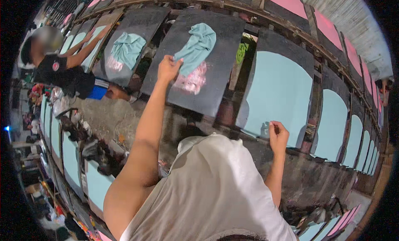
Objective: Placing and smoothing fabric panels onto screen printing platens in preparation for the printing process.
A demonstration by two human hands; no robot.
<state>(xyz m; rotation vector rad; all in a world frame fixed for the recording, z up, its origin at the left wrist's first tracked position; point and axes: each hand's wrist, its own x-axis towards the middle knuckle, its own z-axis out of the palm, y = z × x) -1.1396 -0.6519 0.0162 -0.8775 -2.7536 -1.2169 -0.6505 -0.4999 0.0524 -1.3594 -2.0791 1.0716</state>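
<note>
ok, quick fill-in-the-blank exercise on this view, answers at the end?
The hand at the crumpled cloth is the person's ____ one.
The spread-out cloth by the right hand lies to the ____ of the crumpled one.
On the co-worker, the striped shorts are ____.
The sheets along the upper right are ____.

Missing words: left; right; blue; pink

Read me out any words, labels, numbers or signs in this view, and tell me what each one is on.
No text is clear enough to read.
Small emblem on the co-worker's black shirt: too small and blurred.
Pink panel at the top edge: any marks are too faint.
Crumpled teal cloth at the left hand, and flat teal sheet near the right hand: no lettering visible.
</note>
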